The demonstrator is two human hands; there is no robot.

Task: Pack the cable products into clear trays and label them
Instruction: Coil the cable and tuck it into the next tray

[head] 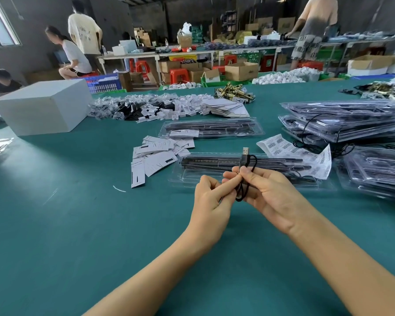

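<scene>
My right hand [268,193] grips a folded black USB cable [245,159], its silver plug pointing up above my thumb. A loop of the cable hangs below the fingers. My left hand [209,197] pinches the cable's lower strands beside the right fingers. Just behind both hands lies a clear tray [185,176] on the green table [78,224], holding long black bars. A sheet of barcode labels [283,145] lies at the tray's right end. A second filled clear tray [212,128] sits farther back.
White paper cards [155,156] are scattered left of the tray. Stacks of filled clear trays [351,119] stand at the right. A white box [43,106] sits far left. Small bagged parts [157,106] lie across the back. People work at distant benches.
</scene>
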